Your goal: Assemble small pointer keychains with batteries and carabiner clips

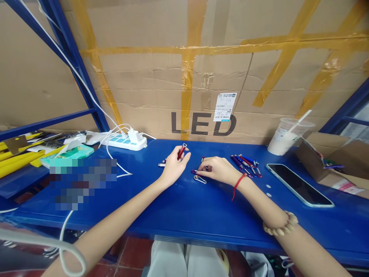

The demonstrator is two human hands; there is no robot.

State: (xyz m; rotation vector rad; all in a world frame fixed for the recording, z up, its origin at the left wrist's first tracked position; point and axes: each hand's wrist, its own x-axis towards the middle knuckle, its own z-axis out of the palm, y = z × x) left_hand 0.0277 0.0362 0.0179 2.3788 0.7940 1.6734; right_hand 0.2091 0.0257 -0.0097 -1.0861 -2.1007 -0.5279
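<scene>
My left hand (174, 168) is closed round a slim red metal tube (181, 151) with a silver loop at its upper end. Beneath and beside that hand, other slim tubes lie on the table, a silver end (162, 165) sticking out to the left. My right hand (220, 169) is lowered to the table, its fingers pinched on a purple carabiner clip (195, 172); how firmly they grip it is partly hidden. A silver carabiner clip (200, 179) lies just in front of those fingers. To the right rests a bunch of coloured tubes with clips (245, 164).
On the blue table (184, 209), a phone (300, 185), a cup with a straw (284, 138) and an open cardboard box (325, 173) stand right. A power strip (127, 142) with white cables, a green packet (72, 153) and yellow items (23, 163) are left. Cardboard (144, 84) walls the back.
</scene>
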